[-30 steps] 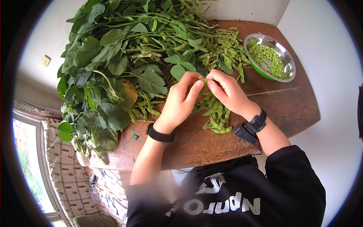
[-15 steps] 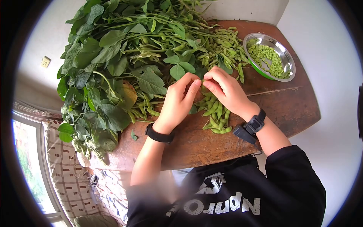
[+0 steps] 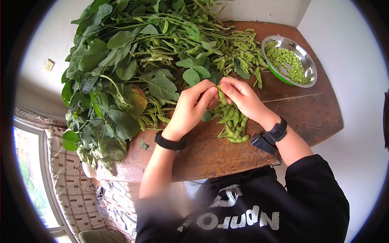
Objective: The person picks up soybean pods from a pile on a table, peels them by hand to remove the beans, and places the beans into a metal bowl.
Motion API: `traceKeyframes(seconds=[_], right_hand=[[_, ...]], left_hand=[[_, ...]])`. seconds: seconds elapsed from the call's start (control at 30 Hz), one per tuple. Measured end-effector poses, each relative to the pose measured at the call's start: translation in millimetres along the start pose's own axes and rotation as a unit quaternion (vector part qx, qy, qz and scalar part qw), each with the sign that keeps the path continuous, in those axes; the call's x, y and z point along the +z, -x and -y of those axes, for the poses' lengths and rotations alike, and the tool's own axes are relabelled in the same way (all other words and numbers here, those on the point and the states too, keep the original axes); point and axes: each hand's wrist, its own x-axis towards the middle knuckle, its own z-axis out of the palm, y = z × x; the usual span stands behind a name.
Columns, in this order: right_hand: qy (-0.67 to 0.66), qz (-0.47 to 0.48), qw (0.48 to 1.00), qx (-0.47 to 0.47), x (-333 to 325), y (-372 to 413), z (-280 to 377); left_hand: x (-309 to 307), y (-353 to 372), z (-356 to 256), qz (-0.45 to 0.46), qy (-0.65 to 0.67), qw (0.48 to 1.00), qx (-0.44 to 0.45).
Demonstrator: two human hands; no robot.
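Observation:
A green bean pod (image 3: 222,96) is pinched between my two hands above the table. My left hand (image 3: 197,104) has thumb and fingers closed at the pod's upper end. From the other side, my right hand (image 3: 242,96) grips the same pod, its thumb bent against it. Just below them lies a small pile of plump green pods (image 3: 234,123). Whether the pod is split cannot be made out.
Leafy bean stalks (image 3: 117,60) cover the back left of the wooden table (image 3: 202,160). More pods (image 3: 243,50) lie at the back. A metal bowl (image 3: 302,50) of shelled beans (image 3: 285,60) stands at the back right.
The pod between my fingers now shows, hanging downward. My right hand has shifted slightly down and its fingers have changed position; my left hand has barely moved.

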Motion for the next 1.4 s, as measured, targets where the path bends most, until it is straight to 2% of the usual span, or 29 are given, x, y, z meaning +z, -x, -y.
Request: traceKeyframes(seconds=[0.13,0.2,0.23,0.3,0.4,0.6,0.8,1.03,1.13,1.23,1.33,1.4], right_hand=[[-0.103,0.012,0.994,0.02,2.6,-0.2,-3.6],[-0.244,0.033,0.966,0.075,2.5,0.3,0.2],[-0.245,0.032,0.966,0.075,0.4,0.7,-2.4],[-0.348,0.052,0.929,0.116,-5.3,1.3,-8.0],[-0.361,0.059,0.922,0.125,-5.5,2.4,-2.5],[-0.286,0.048,0.951,0.105,-3.7,-0.2,8.2],[-0.356,0.092,0.921,0.128,-10.2,0.6,0.0],[-0.337,0.09,0.93,0.119,-11.4,0.5,-8.4],[-0.337,0.117,0.928,0.105,-9.2,1.8,-8.8],[-0.353,0.096,0.923,0.12,-7.5,2.3,-9.2],[-0.319,0.088,0.939,0.097,-4.4,0.4,-1.5],[-0.134,-0.026,0.99,0.044,3.1,0.4,9.4]], left_hand=[[0.9,0.9,-0.8,-0.008,-0.009,1.0,0.016],[1.6,1.6,-3.5,-0.013,-0.042,0.999,0.021],[2.3,1.7,-2.3,-0.013,-0.042,0.999,0.021],[4.3,1.6,1.0,-0.01,-0.098,0.993,0.07],[5.5,2.8,-3.6,-0.01,-0.081,0.995,0.06],[6.6,1.3,-3.3,-0.046,-0.113,0.99,0.066],[5.0,2.3,-1.8,-0.018,-0.084,0.995,0.053],[2.4,3.5,-3.8,0.0,-0.057,0.998,0.039],[1.8,3.4,-3.4,0.015,-0.029,0.999,0.025],[3.0,3.4,-0.1,0.021,-0.018,0.998,0.058],[3.9,3.0,-5.4,0.004,-0.018,0.999,0.044],[3.1,1.9,-6.4,-0.017,-0.075,0.997,-0.019]])
